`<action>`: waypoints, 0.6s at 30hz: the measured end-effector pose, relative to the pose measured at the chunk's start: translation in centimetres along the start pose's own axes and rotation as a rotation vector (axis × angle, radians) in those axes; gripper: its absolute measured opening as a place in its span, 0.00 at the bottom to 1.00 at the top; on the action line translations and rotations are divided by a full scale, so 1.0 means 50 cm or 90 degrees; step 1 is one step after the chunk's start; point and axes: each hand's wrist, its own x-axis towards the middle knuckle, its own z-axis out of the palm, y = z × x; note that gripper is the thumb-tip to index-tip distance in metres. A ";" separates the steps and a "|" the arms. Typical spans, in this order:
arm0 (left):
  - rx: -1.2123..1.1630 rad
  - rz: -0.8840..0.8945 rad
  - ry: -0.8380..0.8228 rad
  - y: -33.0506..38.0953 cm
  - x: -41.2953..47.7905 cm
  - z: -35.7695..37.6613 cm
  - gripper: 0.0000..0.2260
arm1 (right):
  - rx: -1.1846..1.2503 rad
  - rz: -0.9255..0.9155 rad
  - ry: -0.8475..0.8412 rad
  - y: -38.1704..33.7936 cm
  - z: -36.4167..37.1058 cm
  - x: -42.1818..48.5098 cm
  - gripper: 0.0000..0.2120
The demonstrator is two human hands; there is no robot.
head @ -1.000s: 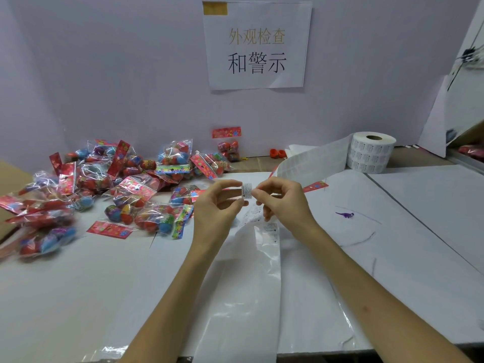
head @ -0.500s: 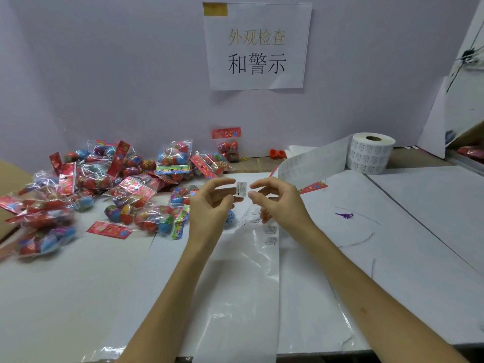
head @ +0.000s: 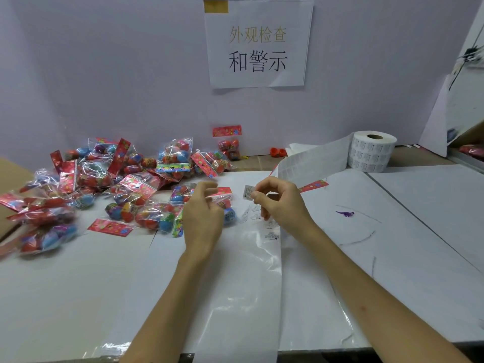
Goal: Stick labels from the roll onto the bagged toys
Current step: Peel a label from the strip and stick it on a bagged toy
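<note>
White table (head: 65, 297) against a lilac wall (head: 104, 74), near edge along frame bottom. Bagged toys (head: 125, 189) heaped centre-left. Label roll (head: 372, 153) centre-right, its backing strip (head: 248, 284) trailing to the bottom edge. Right hand (head: 280, 205) pinches one label (head: 248, 192) at centre. Left hand (head: 203, 218) loosely curled, empty, fingertips blurred.

Label roll (head: 372, 153): matt white paper. Liner strip (head: 241, 284): glossy, smooth (glare on it). Toy bags (head: 172, 158): clear crinkly plastic, shiny. Table (head: 65, 297) cover: matt white sheet.
</note>
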 end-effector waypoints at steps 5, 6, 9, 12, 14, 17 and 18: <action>0.339 -0.065 -0.023 -0.023 0.006 -0.008 0.23 | -0.084 0.036 -0.021 0.014 0.003 -0.003 0.02; 0.372 -0.068 -0.039 -0.026 0.004 -0.006 0.25 | -0.090 0.039 -0.021 0.015 0.004 -0.004 0.01; 0.432 -0.065 -0.049 -0.037 0.008 -0.002 0.31 | -0.097 0.053 -0.015 0.016 0.004 -0.002 0.01; 0.457 -0.092 -0.062 -0.047 0.016 -0.001 0.34 | -0.102 0.069 -0.004 0.017 0.002 0.000 0.01; 0.469 -0.108 -0.071 -0.053 0.019 -0.004 0.36 | -0.109 0.076 0.000 0.019 0.001 0.000 0.02; 0.470 -0.134 -0.094 -0.055 0.021 -0.011 0.39 | -0.118 0.074 0.002 0.018 0.002 0.000 0.03; 0.456 -0.137 -0.099 -0.052 0.020 -0.012 0.39 | -0.117 0.073 0.003 0.018 0.003 0.000 0.03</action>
